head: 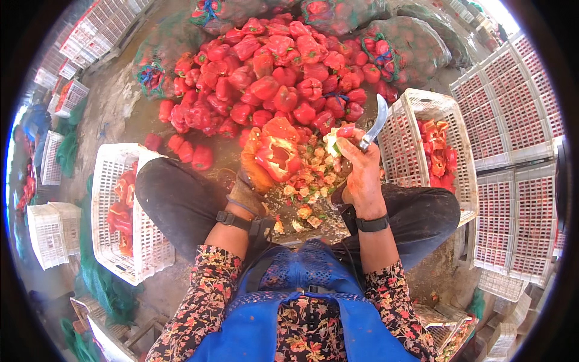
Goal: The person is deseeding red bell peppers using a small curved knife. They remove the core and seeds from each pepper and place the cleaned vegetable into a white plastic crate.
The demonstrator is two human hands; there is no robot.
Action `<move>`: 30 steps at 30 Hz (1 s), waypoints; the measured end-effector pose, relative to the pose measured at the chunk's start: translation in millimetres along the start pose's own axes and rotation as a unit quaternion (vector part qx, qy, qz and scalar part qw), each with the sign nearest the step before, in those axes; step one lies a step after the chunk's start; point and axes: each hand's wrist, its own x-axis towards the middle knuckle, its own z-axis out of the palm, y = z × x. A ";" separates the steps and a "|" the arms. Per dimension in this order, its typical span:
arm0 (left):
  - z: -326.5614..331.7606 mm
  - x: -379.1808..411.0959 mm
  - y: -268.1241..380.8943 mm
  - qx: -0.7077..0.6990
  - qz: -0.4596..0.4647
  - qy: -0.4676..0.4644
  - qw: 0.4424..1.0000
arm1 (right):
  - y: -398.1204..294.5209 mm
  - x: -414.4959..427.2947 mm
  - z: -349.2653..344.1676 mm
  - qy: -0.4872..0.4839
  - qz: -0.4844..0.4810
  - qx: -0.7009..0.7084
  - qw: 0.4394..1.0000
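Note:
My left hand (254, 169), in an orange-stained work glove, grips a red bell pepper (278, 156) whose top is cut open, showing the hollow inside. In my bare right hand (365, 169) is a knife with a short hooked blade (378, 118), its tip pointing up and away from me. The same hand pinches a pale pepper core (333, 144) with a bit of red flesh. Below both hands, discarded cores and seeds (312, 181) litter the ground between my legs. A large heap of whole red bell peppers (271, 77) lies just beyond.
White plastic crates with cut peppers stand at my left (149, 217) and right (405, 140). Net sacks of peppers (409, 50) ring the heap's far side. Stacked crates (515, 181) line the right. Green netting (102, 271) lies on the floor at left.

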 end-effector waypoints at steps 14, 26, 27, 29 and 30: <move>190.2 105.8 -88.7 0.292 0.040 -0.254 0.921 | 92.8 16.9 -70.2 0.147 0.131 0.065 0.978; 39.1 47.5 -62.0 0.626 -0.015 -0.010 0.779 | 62.7 16.5 -52.5 0.088 0.045 0.095 0.991; 38.6 39.0 -59.4 0.596 -0.073 -0.002 0.799 | 68.5 17.8 -43.0 0.075 -0.001 0.100 0.992; 39.3 25.7 -53.0 0.607 -0.078 0.017 0.791 | 68.5 10.4 -45.7 0.026 0.057 0.044 0.997; 41.8 21.0 -47.8 0.613 -0.078 0.028 0.785 | 72.7 10.7 -43.1 0.008 0.013 -0.006 1.000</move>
